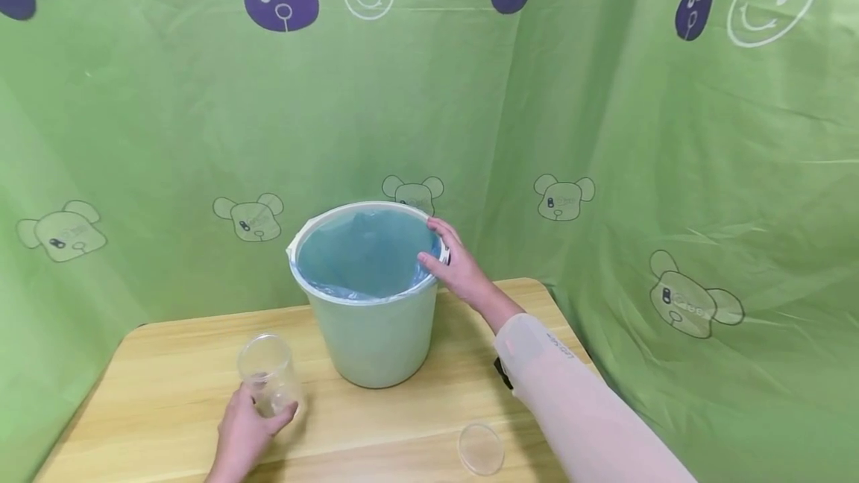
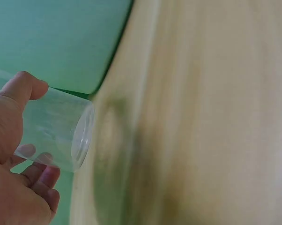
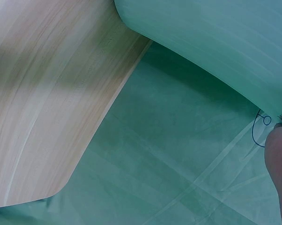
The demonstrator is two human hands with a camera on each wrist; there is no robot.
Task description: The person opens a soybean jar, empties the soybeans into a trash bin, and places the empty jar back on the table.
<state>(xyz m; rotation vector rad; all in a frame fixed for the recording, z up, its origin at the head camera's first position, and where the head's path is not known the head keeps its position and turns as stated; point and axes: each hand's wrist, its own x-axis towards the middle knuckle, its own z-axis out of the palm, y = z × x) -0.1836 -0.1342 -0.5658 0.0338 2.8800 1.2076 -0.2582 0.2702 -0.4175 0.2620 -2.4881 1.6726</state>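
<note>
My left hand [image 1: 244,427] grips a clear plastic cup [image 1: 267,364], thumb on one side and fingers round the other. In the left wrist view the cup [image 2: 61,124] shows its round base, slightly above the wooden table. Right of it stands a pale green bucket [image 1: 376,341] lined with a thin blue plastic bag [image 1: 365,252]. My right hand [image 1: 459,267] holds the bucket's right rim, thumb over the inner side. Only a small part of that hand [image 3: 279,154] shows at the edge of the right wrist view, beside the bucket [image 3: 216,37].
A clear round lid [image 1: 480,449] lies on the wooden table [image 1: 376,423], near its front and right of the bucket. Green curtains [image 1: 403,110] printed with bears and smiley faces hang behind and at both sides. The table's rounded right corner [image 1: 533,285] lies behind my right forearm.
</note>
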